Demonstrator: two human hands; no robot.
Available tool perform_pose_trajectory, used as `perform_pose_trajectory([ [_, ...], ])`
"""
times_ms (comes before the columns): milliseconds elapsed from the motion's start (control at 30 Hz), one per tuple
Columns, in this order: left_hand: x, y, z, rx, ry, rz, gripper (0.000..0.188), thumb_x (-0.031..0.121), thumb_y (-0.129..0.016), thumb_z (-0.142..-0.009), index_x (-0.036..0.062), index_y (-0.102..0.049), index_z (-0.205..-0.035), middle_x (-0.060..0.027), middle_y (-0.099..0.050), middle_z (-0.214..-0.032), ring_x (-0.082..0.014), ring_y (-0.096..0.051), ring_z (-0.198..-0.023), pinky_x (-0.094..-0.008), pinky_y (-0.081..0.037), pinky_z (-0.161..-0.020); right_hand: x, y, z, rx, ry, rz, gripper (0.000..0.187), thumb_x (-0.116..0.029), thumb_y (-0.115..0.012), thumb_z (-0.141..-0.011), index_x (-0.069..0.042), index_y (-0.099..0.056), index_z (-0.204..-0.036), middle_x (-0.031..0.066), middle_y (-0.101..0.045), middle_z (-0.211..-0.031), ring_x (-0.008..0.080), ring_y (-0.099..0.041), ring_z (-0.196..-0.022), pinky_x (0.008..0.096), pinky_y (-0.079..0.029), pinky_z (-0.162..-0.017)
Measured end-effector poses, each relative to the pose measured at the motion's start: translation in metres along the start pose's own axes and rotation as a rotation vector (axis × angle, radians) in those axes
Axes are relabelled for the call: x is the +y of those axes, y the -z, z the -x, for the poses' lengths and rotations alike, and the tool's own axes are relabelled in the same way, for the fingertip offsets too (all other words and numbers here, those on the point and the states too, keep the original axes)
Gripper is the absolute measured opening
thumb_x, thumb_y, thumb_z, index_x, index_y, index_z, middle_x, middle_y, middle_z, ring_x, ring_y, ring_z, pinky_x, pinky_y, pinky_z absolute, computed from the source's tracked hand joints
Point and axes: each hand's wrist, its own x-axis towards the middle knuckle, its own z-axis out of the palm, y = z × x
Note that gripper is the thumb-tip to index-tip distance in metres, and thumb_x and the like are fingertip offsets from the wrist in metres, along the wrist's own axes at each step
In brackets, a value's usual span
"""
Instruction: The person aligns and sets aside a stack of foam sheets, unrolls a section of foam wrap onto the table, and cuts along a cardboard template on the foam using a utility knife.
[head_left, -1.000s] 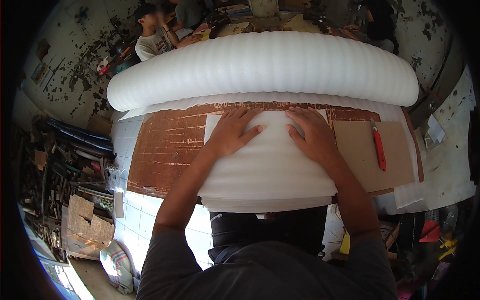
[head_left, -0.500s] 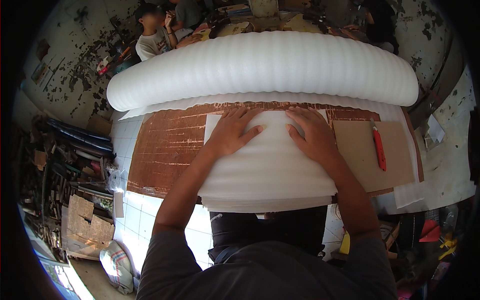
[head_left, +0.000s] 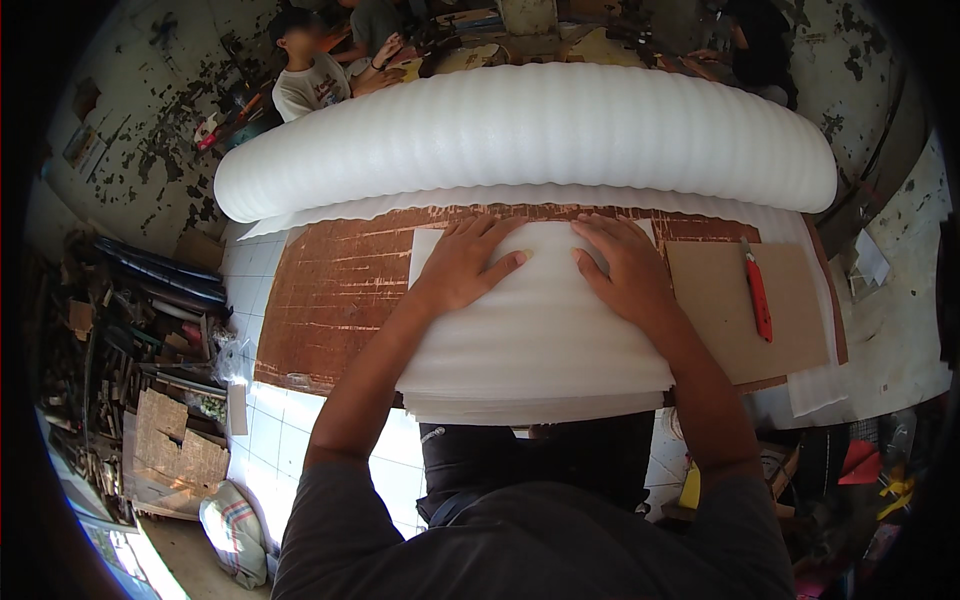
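A stack of white foam sheets [head_left: 530,340] lies in front of me, its near edge reaching past the front of a worn brown board [head_left: 330,290]. My left hand [head_left: 468,262] rests flat on the far left part of the stack, thumb spread inward. On the far right part my right hand [head_left: 622,265] lies in the same way, fingers stretched out. Neither hand holds anything. Beyond them a large white foam roll [head_left: 530,130] spans the table. To the right, a red utility knife [head_left: 759,295] lies on a tan cardboard sheet [head_left: 715,320].
Scrap wood and cardboard pieces [head_left: 175,440] are piled at the left, near a white sack [head_left: 233,530]. Behind the roll sit other people, one in a white shirt [head_left: 312,85], another in dark clothes [head_left: 762,45]. Boxes and coloured scraps [head_left: 860,462] lie at the lower right.
My hands and the foam stack have stayed in place. Behind the roll, the person in the white shirt has lowered a raised hand away from the face.
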Motion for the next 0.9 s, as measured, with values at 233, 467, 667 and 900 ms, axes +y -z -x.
perform_pose_trajectory([
  [233,-0.0007,-0.0004,0.0000,-0.003,0.002,-0.002,0.061,0.049,-0.057,-0.107,0.0121,-0.055,-0.156,-0.0188,-0.062,-0.135,-0.0385,-0.057,-0.131,-0.0503,-0.042,-0.115,-0.0009,-0.0005,-0.0002,0.006,0.002,0.000,0.039,-0.026,-0.070,-0.102,-0.007,-0.070,-0.136,0.0154,-0.068,-0.142,0.0359,-0.060,-0.135,0.0474,-0.047,-0.116],
  [467,0.0007,0.0008,-0.0006,0.000,-0.002,0.007,0.061,0.048,-0.057,-0.107,0.0121,-0.055,-0.156,-0.0190,-0.062,-0.135,-0.0389,-0.057,-0.132,-0.0506,-0.041,-0.115,0.0000,-0.0003,-0.0006,0.004,0.008,-0.005,0.039,-0.026,-0.070,-0.102,-0.007,-0.070,-0.136,0.0158,-0.069,-0.141,0.0361,-0.061,-0.135,0.0477,-0.047,-0.116],
  [667,0.0011,0.0007,-0.0012,-0.002,0.000,0.016,0.061,0.049,-0.057,-0.107,0.0121,-0.054,-0.157,-0.0189,-0.062,-0.135,-0.0391,-0.056,-0.132,-0.0511,-0.041,-0.115,0.0002,-0.0003,-0.0001,0.013,0.007,-0.002,0.039,-0.026,-0.070,-0.102,-0.006,-0.070,-0.136,0.0154,-0.069,-0.141,0.0353,-0.061,-0.135,0.0475,-0.048,-0.116],
  [900,0.0012,0.0011,-0.0014,-0.004,0.001,0.017,0.062,0.049,-0.057,-0.107,0.0119,-0.054,-0.157,-0.0185,-0.062,-0.133,-0.0384,-0.057,-0.130,-0.0509,-0.042,-0.114,-0.0019,0.0012,-0.0006,-0.010,-0.011,-0.005,0.040,-0.028,-0.068,-0.103,-0.006,-0.070,-0.137,0.0159,-0.069,-0.142,0.0329,-0.061,-0.137,0.0475,-0.043,-0.120],
])
